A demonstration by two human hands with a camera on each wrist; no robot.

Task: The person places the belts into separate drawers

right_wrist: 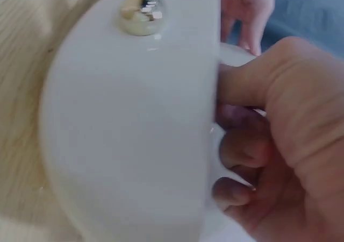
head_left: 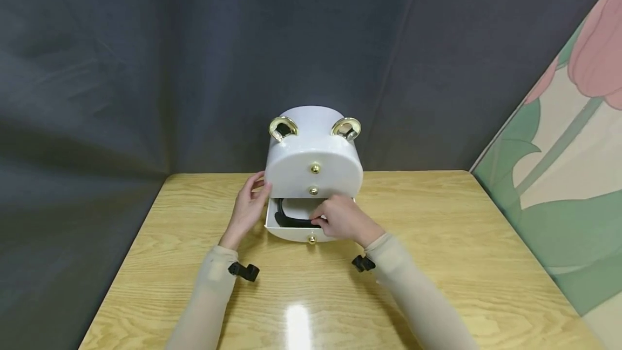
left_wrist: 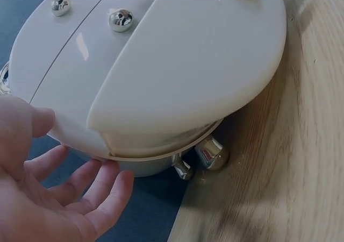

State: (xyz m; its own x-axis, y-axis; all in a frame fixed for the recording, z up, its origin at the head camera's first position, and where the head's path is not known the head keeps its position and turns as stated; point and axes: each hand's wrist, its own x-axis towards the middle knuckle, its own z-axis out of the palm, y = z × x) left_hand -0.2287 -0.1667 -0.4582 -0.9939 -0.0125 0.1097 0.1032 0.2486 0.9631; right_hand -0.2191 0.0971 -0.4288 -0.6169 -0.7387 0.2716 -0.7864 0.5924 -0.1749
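Observation:
A white rounded storage box (head_left: 313, 172) stands on the table, its bottom drawer (head_left: 291, 235) pulled out. Inside the drawer lies a black curved band (head_left: 291, 222), shaped like a headband. My right hand (head_left: 347, 219) reaches over the drawer's front and pinches the right end of the band. In the right wrist view the drawer front hides the right fingertips and the band. My left hand (head_left: 249, 207) rests against the box's left side; in the left wrist view its fingers (left_wrist: 115, 199) are loosely bent, touching the edge, with the thumb near the front face.
Two gold rings (head_left: 283, 128) stick up like ears from the box top. Gold round knobs (head_left: 315, 168) sit on the drawer fronts. The wooden table (head_left: 160, 285) ends at a dark curtain (head_left: 291, 31) behind. A flower-patterned panel (head_left: 573, 150) stands on the right.

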